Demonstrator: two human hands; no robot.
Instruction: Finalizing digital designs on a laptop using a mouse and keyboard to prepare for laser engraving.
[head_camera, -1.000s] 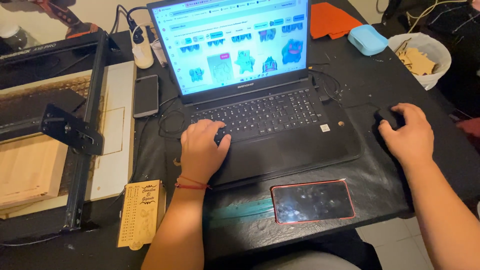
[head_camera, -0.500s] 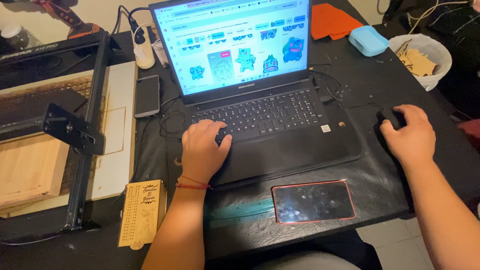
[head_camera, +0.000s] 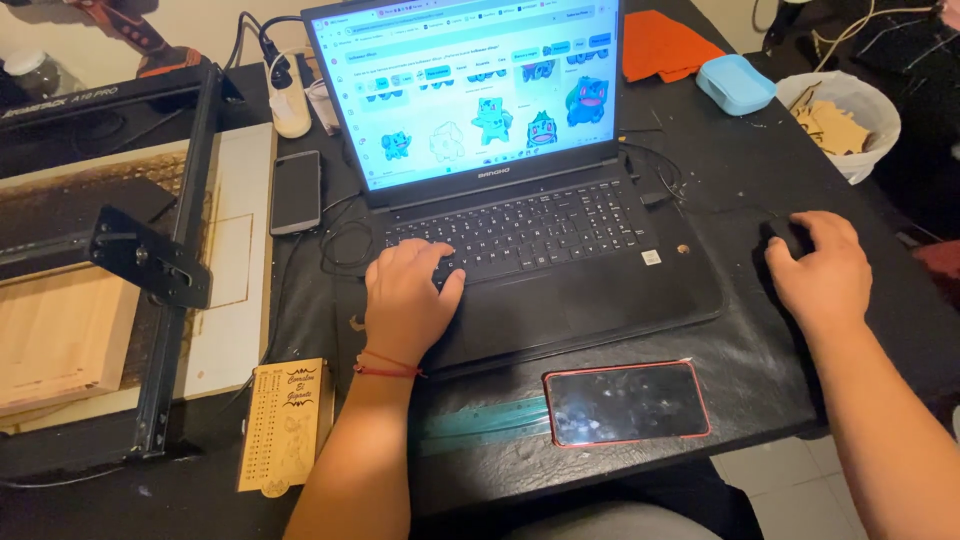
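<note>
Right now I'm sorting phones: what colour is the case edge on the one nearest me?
Red, around the phone; head view.

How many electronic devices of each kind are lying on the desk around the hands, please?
Laptop: 1
Phones: 2, a dark one left of the laptop and a red-edged one in front
Mouse, under the right hand: 1
Total: 4

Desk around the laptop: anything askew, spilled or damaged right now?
Nothing spilled or broken. The red-edged phone lies near the desk's front edge, slightly askew. Loose cables tangle left of the laptop. The left hand rests on the keyboard; the right hand covers a mouse.
</note>
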